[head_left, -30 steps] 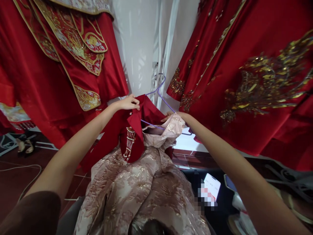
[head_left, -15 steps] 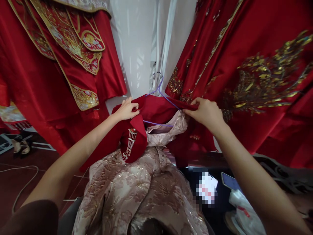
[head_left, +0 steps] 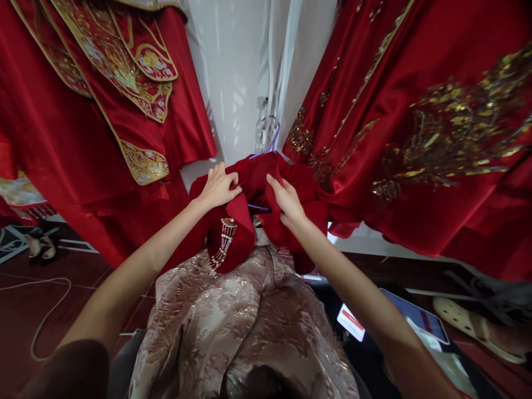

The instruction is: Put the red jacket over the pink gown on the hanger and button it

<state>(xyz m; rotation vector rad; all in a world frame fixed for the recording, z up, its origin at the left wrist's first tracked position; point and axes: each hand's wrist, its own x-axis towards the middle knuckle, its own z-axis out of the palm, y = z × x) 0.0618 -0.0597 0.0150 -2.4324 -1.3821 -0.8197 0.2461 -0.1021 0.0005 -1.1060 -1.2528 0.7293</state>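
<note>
Here, a dark red tiled floor (head_left: 25,321) meets a white wall (head_left: 228,83), red embroidered garments (head_left: 87,166) hanging on either side. The red jacket (head_left: 243,219) sits around a purple hanger (head_left: 276,138) atop the brocade dress (head_left: 216,310), collar toward the wall; the dress runs lengthwise back to the person. The left hand (head_left: 220,185) and right hand (head_left: 286,199) each pinch a jacket edge. Translucent plastic (head_left: 453,368) lies by a tablet (head_left: 419,313), contents unclear.

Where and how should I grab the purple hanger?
Probably pinch the purple hanger by its neck, coming from the front: that thin stem sticks up bare, while the red garment covers most of the part below.
</note>
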